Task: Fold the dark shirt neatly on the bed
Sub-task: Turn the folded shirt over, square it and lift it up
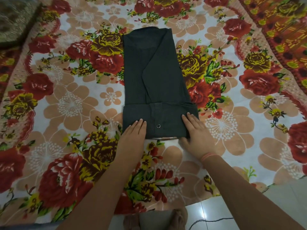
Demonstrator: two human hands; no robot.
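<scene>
A dark shirt [154, 77] is laid in the middle of a bed covered by a floral bedsheet [69, 103] printed with red and yellow roses on a pale ground. The shirt has been brought into a long narrow rectangle, with its sides turned inward so that a diagonal edge of cloth crosses the upper half. The collar end is farthest from the viewer. The near end has been turned up over the body as a short band, and a small metal snap [158, 126] is seen on that band.

The step in hand is judged to be the lengthwise fold, begun from the hem: a first short turn is made and is being pressed flat. The next move is likely to call for the band to be lifted by both near corners and carried farther up toward the collar, with the edges kept square.

The left hand [135, 130] is laid flat and open on the band's left part, fingers together, nothing gripped. The right hand [193, 130] is spread flat at the band's right corner, part on the cloth and part on the sheet; nothing is seen to be held. A thin band [207, 156] is worn on the right wrist.

An orange patterned cloth [282, 22] lies at the far right, and tiled floor [216, 213] shows at the near edge.
</scene>
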